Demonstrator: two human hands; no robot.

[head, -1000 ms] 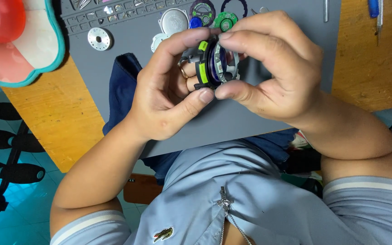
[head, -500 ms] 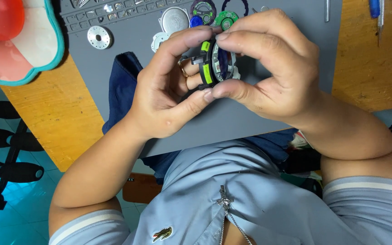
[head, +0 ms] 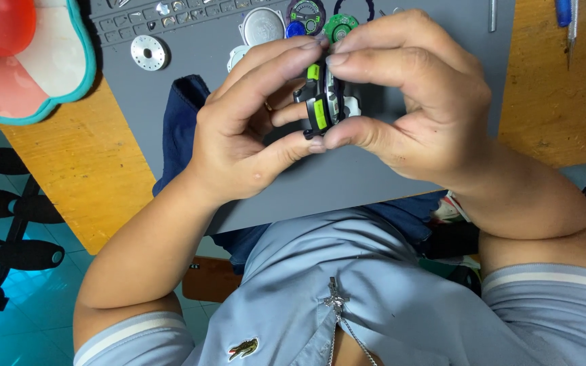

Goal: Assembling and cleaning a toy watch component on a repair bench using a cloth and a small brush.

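Head view showed a black watch case with lime-green accents held edge-on above a grey mat, pinched between the left hand and the right hand, fingers of both curled tight around it with thumbs underneath and fingertips meeting on top. Behind the hands on the mat lay a silver disc, a round metal back, a dark dial and a green ring. The mat rested on an orange wooden bench, a teal-rimmed tray at its left corner, above a teal tiled floor.
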